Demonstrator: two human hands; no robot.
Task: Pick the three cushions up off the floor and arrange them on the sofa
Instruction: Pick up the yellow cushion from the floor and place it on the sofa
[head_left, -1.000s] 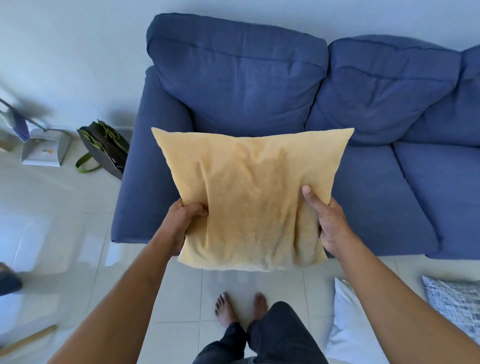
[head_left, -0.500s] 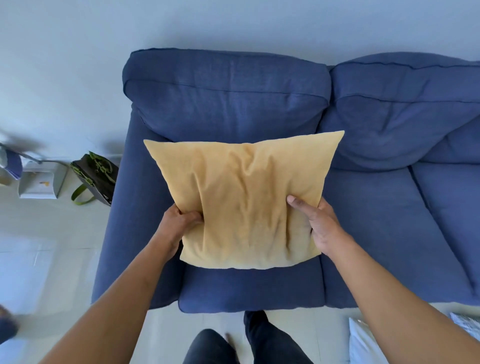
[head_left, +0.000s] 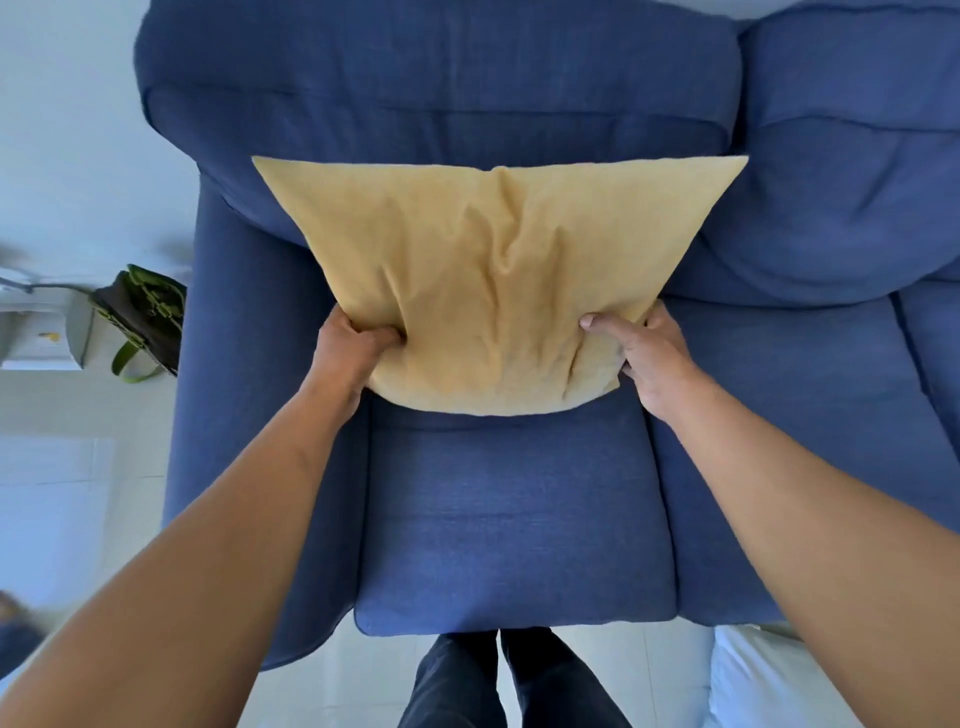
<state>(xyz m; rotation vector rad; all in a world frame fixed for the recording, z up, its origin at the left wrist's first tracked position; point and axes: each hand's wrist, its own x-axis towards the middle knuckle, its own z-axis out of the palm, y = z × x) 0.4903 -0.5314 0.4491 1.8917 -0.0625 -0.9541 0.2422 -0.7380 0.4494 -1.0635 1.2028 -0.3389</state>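
You've got 1 yellow cushion (head_left: 493, 280) clamped w/ both hands, left hand (head_left: 349, 349) & right hand (head_left: 647, 358), against the sofa (head_left: 509, 519) back; 1 white cushion (head_left: 753, 680) on floor.

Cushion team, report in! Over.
Left hand and right hand grip yellow cushion, propped on blue sofa seat. White cushion waits on floor. Nothing blocking.

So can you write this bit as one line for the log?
step: placing cushion | yellow cushion: against sofa backrest | left hand: gripping | right hand: gripping
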